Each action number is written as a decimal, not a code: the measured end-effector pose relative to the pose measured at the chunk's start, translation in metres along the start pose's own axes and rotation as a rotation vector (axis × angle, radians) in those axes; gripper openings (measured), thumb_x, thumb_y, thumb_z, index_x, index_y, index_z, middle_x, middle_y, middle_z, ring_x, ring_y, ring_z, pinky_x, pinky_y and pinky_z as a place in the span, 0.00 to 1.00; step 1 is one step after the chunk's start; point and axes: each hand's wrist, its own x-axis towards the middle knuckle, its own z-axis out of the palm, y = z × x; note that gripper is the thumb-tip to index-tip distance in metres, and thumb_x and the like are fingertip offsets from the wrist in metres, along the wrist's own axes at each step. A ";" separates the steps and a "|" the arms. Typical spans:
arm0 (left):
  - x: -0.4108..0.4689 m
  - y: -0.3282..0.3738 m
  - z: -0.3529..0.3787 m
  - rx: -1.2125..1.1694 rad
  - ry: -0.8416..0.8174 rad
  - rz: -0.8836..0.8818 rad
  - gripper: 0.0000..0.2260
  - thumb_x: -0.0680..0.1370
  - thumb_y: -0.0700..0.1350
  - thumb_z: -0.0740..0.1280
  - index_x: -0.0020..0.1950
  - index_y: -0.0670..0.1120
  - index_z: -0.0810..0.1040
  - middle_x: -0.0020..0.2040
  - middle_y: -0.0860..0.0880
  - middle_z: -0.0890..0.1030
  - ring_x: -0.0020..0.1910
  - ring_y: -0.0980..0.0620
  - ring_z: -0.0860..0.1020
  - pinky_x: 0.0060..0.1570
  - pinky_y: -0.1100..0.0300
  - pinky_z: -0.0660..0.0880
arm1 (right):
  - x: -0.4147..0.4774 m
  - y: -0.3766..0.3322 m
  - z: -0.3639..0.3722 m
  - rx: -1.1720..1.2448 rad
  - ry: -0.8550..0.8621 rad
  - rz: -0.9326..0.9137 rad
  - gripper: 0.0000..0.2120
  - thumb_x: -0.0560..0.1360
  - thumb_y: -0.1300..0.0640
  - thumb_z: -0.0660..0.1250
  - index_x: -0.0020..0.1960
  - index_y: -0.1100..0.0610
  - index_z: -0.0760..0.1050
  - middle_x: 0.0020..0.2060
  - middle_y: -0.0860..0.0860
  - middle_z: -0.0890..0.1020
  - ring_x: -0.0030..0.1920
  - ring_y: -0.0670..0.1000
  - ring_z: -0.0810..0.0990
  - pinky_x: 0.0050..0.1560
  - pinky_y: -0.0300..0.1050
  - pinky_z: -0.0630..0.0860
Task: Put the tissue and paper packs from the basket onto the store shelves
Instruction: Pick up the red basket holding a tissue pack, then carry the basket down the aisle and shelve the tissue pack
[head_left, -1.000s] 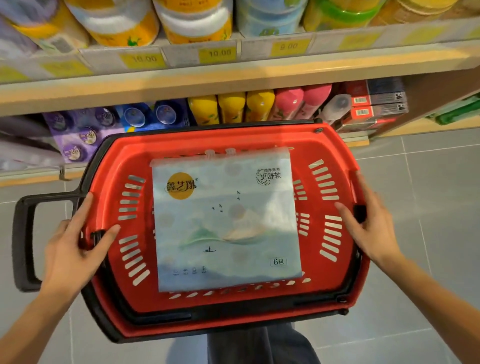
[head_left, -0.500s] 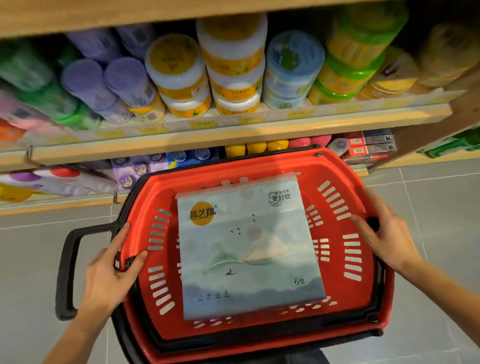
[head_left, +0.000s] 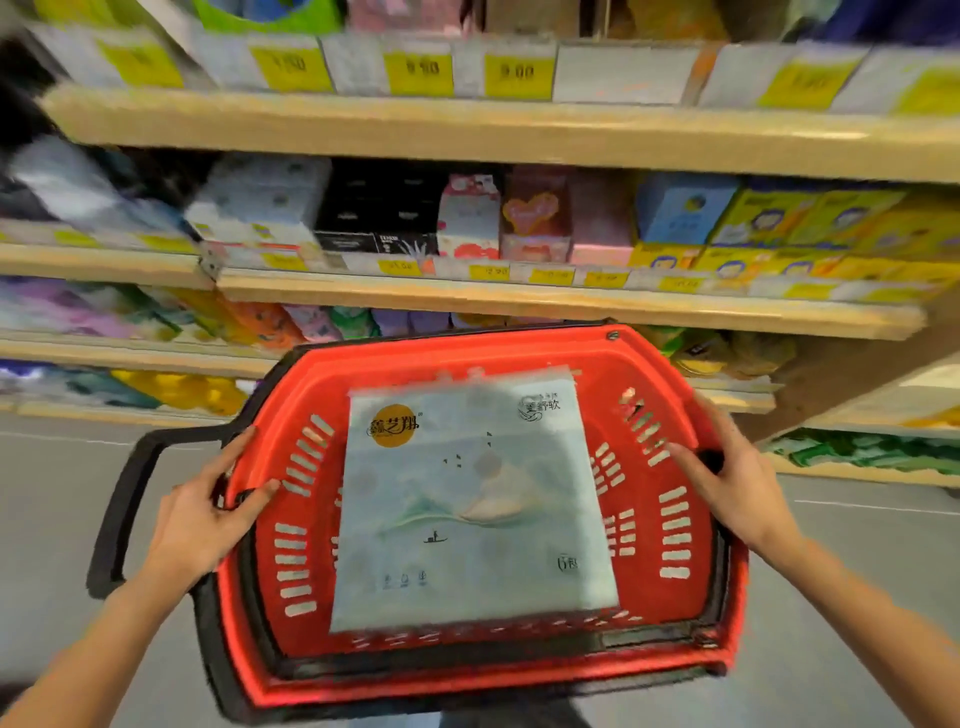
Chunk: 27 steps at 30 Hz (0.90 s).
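Both hands on the basket (head_left: 519, 686), held level in front of the shelves (head_left: 519, 306). My left hand (head_left: 208, 514) pinches the left rim, thumb inside, other fingers outside by the black handle (head_left: 124, 499). My right hand (head_left: 727, 488) lies over the right rim w/ fingers nearly straight, pressed on the inner wall. Its thumb is hidden, so can't tell if it hooks under. The tissue pack (head_left: 472, 509) lies flat in the basket's middle, far edge close to the far rim, near edge close to the near rim, nothing on top.

Step in hand, I'd say: bringing the basket up to the right shelf, pack not yet picked. To do it well I'd hold the basket level so the slick wrapper doesn't slide. I'd prob. set it down before freeing a hand, since one hand on a side rim would let it tip. Then take the pack by a long edge, not the thin top seal.

Room: wooden shelves w/ yellow price tags (head_left: 415, 73), boxes (head_left: 535, 218) & soft packs on them, blurred. Grey tiled floor (head_left: 52, 493) below.
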 end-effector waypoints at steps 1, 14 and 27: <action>-0.008 0.004 -0.016 -0.012 0.018 0.004 0.29 0.72 0.48 0.71 0.57 0.74 0.58 0.36 0.53 0.79 0.33 0.53 0.76 0.35 0.67 0.71 | -0.002 -0.015 -0.010 -0.010 0.012 -0.036 0.29 0.73 0.52 0.67 0.71 0.50 0.61 0.59 0.56 0.78 0.55 0.58 0.79 0.54 0.54 0.76; -0.146 0.037 -0.215 -0.163 0.292 -0.092 0.28 0.65 0.60 0.72 0.64 0.65 0.68 0.57 0.49 0.79 0.51 0.50 0.78 0.56 0.54 0.73 | -0.003 -0.218 -0.115 0.117 -0.078 -0.430 0.33 0.65 0.48 0.74 0.68 0.52 0.68 0.55 0.45 0.76 0.55 0.44 0.74 0.54 0.37 0.67; -0.204 -0.042 -0.382 -0.036 0.557 -0.196 0.26 0.70 0.50 0.72 0.68 0.54 0.71 0.55 0.51 0.77 0.56 0.54 0.74 0.57 0.57 0.69 | 0.008 -0.429 -0.028 0.354 -0.254 -0.606 0.52 0.46 0.35 0.75 0.66 0.54 0.71 0.53 0.51 0.81 0.42 0.33 0.78 0.44 0.22 0.71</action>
